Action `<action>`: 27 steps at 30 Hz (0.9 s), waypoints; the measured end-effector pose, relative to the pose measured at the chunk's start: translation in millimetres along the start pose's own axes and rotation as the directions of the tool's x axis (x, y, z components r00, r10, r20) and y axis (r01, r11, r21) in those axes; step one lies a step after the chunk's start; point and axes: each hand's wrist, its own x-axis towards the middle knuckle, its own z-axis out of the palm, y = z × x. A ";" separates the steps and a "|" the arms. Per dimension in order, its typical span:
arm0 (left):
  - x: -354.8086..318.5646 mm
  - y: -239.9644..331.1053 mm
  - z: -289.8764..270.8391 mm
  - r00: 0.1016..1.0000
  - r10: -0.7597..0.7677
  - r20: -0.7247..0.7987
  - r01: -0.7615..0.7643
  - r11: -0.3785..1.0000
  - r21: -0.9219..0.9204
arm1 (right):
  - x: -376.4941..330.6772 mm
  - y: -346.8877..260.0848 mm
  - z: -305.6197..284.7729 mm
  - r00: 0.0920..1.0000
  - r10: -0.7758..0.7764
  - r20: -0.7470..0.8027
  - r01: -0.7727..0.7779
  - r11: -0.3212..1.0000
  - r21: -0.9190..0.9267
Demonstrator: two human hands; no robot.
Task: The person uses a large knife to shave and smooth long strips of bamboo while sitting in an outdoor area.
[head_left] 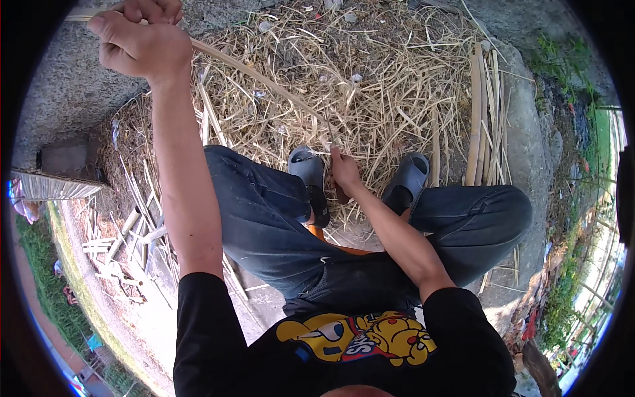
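My left hand (142, 43) is raised at the far left, its fingers closed round a long pale bamboo strip (254, 74). From that fist the strip slants down to the right, toward a knife (329, 127) in front of my feet. The knife's thin blade points away from me and meets or nearly meets the strip's lower end; contact cannot be made out. Low between my two grey sandals, my right hand (345, 171) is wrapped round the knife's handle. Part of the dark handle shows below the fingers.
A thick heap of pale bamboo shavings (397, 86) covers the ground ahead. Longer bamboo slats (475, 119) lie along its right side by a stone edge (526, 132). Cut bamboo pieces (126, 235) are scattered at the left. My bent knees flank the right hand.
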 end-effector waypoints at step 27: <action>-1.4 -6.7 1.5 0.999 -0.042 0.021 0.044 0.994 -0.104 | -18.9 -37.6 -11.7 0.997 -0.056 0.058 0.054 0.998 0.040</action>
